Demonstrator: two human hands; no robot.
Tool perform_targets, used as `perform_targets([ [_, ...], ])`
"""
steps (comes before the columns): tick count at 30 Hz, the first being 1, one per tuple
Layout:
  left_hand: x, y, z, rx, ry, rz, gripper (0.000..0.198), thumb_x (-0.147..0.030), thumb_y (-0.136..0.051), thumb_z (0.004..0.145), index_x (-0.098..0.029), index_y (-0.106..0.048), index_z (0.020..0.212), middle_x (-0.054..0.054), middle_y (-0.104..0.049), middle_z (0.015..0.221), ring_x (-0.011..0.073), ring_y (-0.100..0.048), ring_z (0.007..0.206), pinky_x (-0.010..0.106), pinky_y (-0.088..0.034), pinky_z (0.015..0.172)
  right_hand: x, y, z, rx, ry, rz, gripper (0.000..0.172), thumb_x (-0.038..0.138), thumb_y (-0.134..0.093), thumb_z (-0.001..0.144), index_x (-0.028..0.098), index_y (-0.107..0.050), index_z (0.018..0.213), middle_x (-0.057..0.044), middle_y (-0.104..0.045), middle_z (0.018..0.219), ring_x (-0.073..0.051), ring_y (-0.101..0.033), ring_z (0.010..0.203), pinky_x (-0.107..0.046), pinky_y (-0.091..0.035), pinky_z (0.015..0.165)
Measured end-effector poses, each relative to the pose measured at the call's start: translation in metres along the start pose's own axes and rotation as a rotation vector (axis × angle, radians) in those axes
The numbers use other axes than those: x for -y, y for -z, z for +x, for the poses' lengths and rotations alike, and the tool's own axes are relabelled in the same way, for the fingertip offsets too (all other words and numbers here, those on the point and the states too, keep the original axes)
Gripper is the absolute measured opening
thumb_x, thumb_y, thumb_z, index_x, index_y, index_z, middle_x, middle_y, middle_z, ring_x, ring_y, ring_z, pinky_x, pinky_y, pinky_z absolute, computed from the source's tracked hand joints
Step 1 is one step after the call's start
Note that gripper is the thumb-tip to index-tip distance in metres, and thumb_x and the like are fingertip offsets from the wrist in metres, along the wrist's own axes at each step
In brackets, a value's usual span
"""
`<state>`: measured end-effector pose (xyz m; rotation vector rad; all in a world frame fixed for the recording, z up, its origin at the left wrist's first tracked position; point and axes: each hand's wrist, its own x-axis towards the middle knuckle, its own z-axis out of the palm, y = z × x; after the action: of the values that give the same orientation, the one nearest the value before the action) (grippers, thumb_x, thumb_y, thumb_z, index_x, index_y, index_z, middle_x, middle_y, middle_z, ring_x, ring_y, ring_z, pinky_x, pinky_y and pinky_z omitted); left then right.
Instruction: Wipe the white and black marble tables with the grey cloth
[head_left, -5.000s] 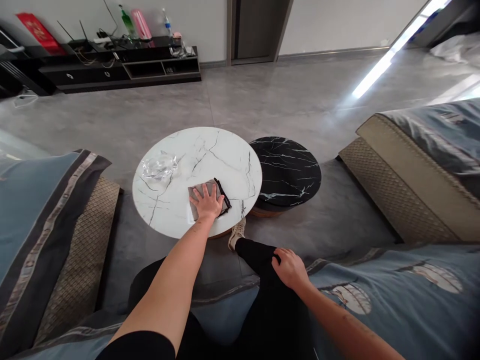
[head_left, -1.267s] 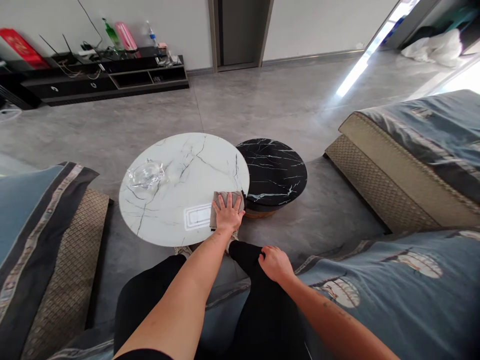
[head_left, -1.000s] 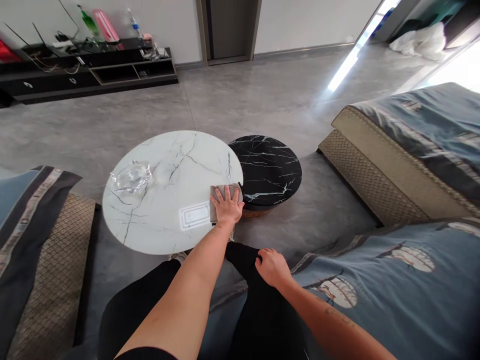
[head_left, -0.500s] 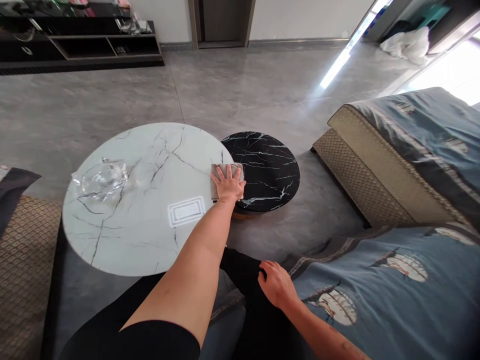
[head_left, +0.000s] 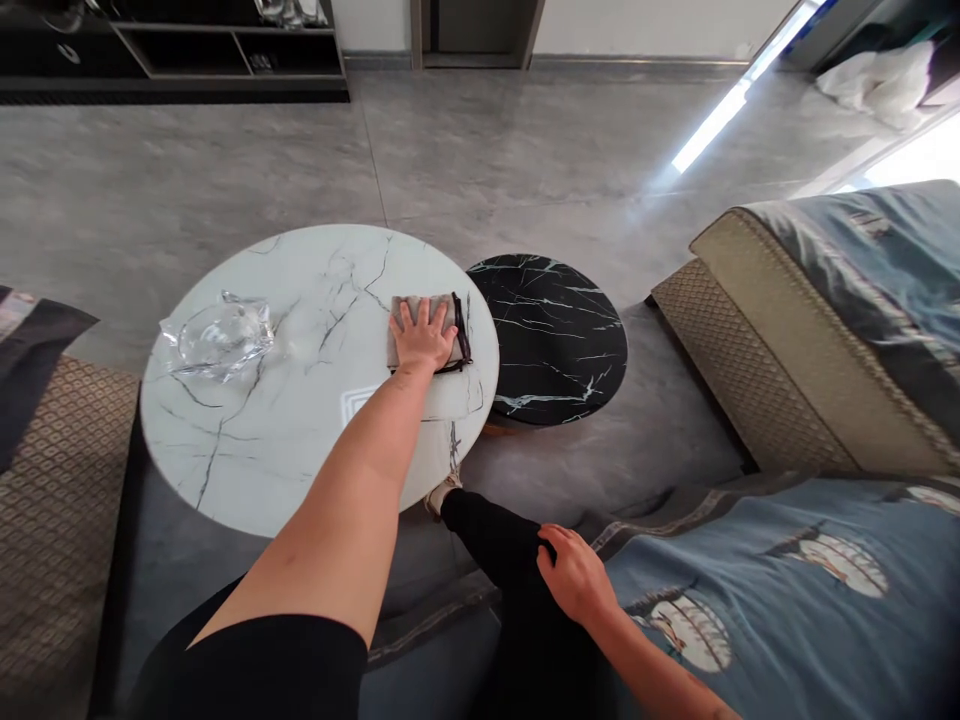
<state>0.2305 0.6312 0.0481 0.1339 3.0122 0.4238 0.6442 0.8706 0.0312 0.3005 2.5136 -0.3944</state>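
Two round tables stand side by side. On the white marble-topped table point(head_left: 225, 460), at left, sits a clear glass dish point(head_left: 221, 338), its outline hard to make out against the pale stone. Near that top's 3 o'clock rim lies a folded grey-brown cloth point(head_left: 456, 335), its long axis running roughly from 9 to 3 o'clock, with a dark hem along the 3 o'clock edge. The left hand point(head_left: 420, 340) presses flat on it, unclenched, fingers spread toward 12 o'clock, hiding the cloth's middle. Further right stands the glossy black marble-topped table point(head_left: 555, 340). The right hand point(head_left: 576, 575) rests, lightly curved and grasping nothing, on a black-clad leg point(head_left: 495, 535).
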Motion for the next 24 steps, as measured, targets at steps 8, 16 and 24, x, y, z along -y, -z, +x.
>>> perform_targets([
  [8,0.093,0.026,-0.044,-0.030,0.147,0.036,0.079,-0.070,-0.025,0.107,-0.035,-0.032,0.178,0.001,-0.017,0.190,0.0484,-0.004,0.171,0.075,-0.005,0.135,0.001,-0.002,0.001,-0.028,0.011,-0.028,0.043,0.025,-0.049,0.106,0.017,-0.078,0.137,-0.009,-0.070,0.148,-0.024,-0.063,0.140,-0.036,-0.044,0.126],
  [16,0.185,0.050,-0.131,-0.038,0.307,0.077,0.080,-0.070,-0.021,0.107,-0.035,-0.028,0.179,0.001,-0.016,0.190,0.0482,-0.005,0.171,0.075,-0.009,0.135,0.009,0.003,-0.004,-0.047,0.033,-0.077,0.041,0.026,-0.047,0.107,0.018,-0.079,0.131,-0.010,-0.072,0.143,-0.025,-0.065,0.137,-0.033,-0.047,0.119],
  [24,0.290,0.074,-0.223,-0.060,0.531,0.106,0.081,-0.070,-0.016,0.107,-0.035,-0.027,0.179,0.001,-0.012,0.190,0.0477,-0.007,0.172,0.074,-0.012,0.135,0.012,-0.001,-0.002,-0.071,0.085,-0.110,0.041,0.026,-0.046,0.107,0.015,-0.080,0.127,-0.013,-0.074,0.135,-0.026,-0.068,0.131,-0.034,-0.049,0.114],
])
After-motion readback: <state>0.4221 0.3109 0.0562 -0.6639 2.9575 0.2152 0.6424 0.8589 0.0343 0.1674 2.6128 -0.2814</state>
